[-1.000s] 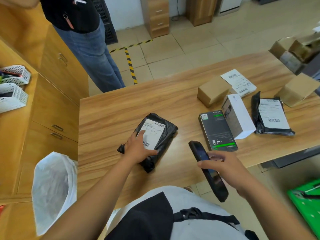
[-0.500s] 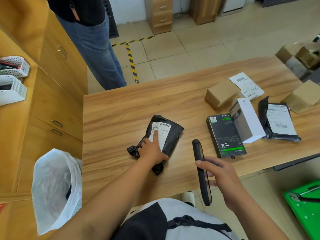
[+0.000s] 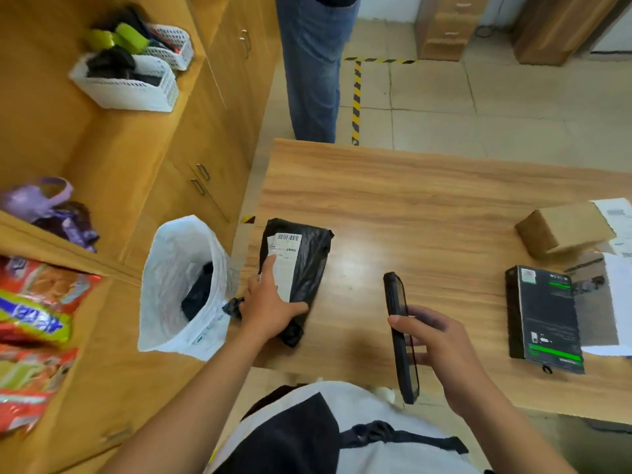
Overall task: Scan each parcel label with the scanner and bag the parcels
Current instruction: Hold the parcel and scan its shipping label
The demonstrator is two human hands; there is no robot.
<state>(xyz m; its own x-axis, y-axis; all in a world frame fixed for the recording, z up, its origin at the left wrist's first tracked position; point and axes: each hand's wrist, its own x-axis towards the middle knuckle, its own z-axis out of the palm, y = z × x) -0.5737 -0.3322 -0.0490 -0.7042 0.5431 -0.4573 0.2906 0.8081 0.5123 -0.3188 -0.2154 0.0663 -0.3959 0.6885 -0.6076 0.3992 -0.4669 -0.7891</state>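
At five o'clock in the view, the scanner (image 3: pixel 398 333) is gripped edge-up in the right hand (image 3: pixel 441 350), with the fingers curled round it. At its nine o'clock, the black parcel (image 3: pixel 307 268) is pressed onto the table (image 3: pixel 410 206) by the left hand (image 3: pixel 270 307), which is spread, with the index finger straight on the label (image 3: pixel 286 249). The white bag (image 3: pixel 171 268) is seen gaping just beside the parcel's nine o'clock. Farther off at three o'clock, a dark box (image 3: pixel 543 316) and a cardboard box (image 3: pixel 564 230) are seen.

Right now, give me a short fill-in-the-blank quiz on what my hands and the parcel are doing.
The left hand presses on the black parcel, whose label is ____.
The right hand grips the ____.
The open white bag stands to the parcel's ____.
Missing words: white; scanner; left.
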